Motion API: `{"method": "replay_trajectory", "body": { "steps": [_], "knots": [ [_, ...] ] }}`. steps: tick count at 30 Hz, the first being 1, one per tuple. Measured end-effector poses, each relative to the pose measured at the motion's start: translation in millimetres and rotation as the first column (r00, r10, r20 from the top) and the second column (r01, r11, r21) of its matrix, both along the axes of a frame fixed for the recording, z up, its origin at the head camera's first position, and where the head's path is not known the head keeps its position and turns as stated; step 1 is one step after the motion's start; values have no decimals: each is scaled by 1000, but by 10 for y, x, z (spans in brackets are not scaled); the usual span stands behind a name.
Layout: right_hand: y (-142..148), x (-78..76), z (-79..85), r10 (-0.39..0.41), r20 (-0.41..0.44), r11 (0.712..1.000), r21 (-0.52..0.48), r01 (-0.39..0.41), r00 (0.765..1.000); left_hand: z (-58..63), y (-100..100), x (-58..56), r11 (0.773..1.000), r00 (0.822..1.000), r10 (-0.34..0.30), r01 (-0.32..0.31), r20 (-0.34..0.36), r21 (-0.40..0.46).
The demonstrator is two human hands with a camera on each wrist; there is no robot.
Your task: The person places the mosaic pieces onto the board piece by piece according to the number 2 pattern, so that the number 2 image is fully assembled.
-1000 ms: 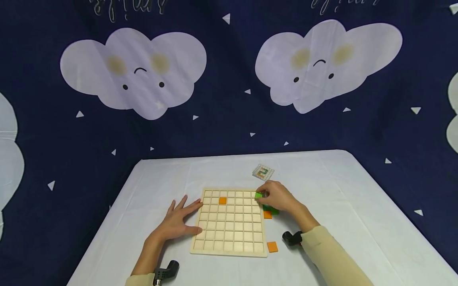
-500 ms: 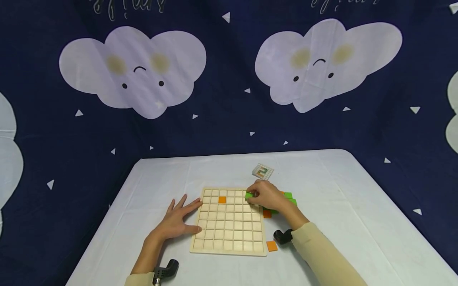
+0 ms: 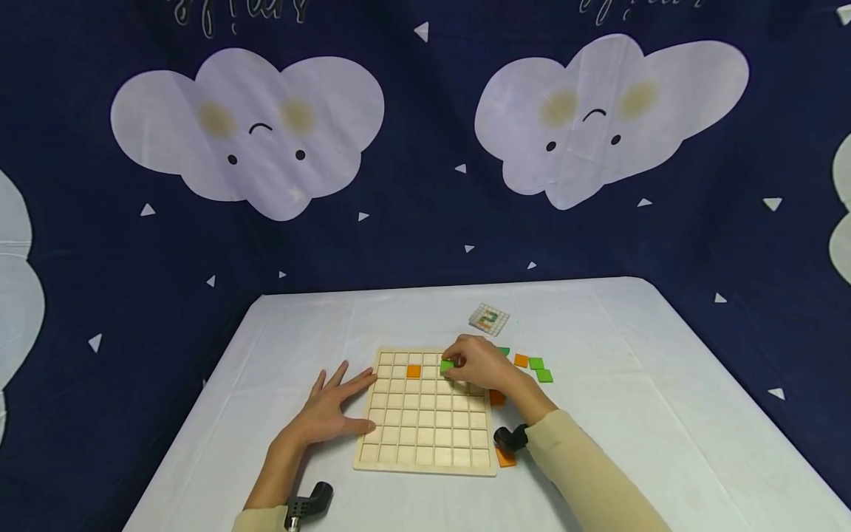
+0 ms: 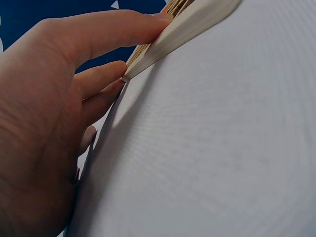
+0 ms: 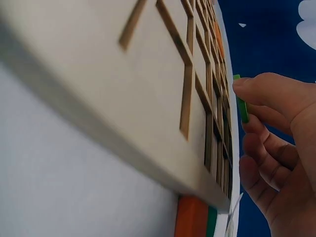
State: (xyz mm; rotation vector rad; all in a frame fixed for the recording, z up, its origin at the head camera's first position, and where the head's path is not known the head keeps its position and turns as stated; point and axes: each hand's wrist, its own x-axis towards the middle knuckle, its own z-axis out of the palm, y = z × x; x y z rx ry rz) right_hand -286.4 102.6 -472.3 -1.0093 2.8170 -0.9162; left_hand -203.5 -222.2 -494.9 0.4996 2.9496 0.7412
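A wooden grid board (image 3: 419, 471) lies on the white table, with one orange tile (image 3: 414, 371) set in a cell of its second row. My right hand (image 3: 482, 362) pinches a light green square tile (image 3: 447, 366) between thumb and fingers, over the board's upper right part. In the right wrist view, the green tile (image 5: 242, 101) appears edge-on beside the grid. My left hand (image 3: 326, 414) is spread at the board's left edge, its thumb and a fingertip touching the rim. The left wrist view has the left thumb (image 4: 118, 32) resting along the board's side.
Right of the board lie two light green tiles (image 3: 544, 376) and an orange tile (image 3: 521, 360). More orange tiles (image 3: 507, 458) sit by its right edge, partly covered by the right arm. A small patterned card stack (image 3: 489, 319) lies behind the board.
My right hand has carried the light green tile leftward from the board's right edge to over its upper cells, uncovering tiles at the right. The left hand stays in place.
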Motion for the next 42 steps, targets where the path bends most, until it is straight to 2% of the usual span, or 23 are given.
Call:
{"method": "replay_trajectory", "body": {
  "steps": [17,27,33,42],
  "knots": [
    [-208,-4,-38,53,18,998,-37,-52,998,4,-15,12,1000,1000,6,-6,12,17],
    [-280,-24,-88,84,51,996,-4,-84,995,-1,-1,23,1000,1000,1,-1,5,24],
    [-301,-26,-110,77,31,997,24,-77,997,-11,1,28,1000,1000,8,-8,8,22],
    [-291,-24,-92,52,57,998,14,-53,997,15,9,16,1000,1000,9,-9,3,7]
  ]
}}
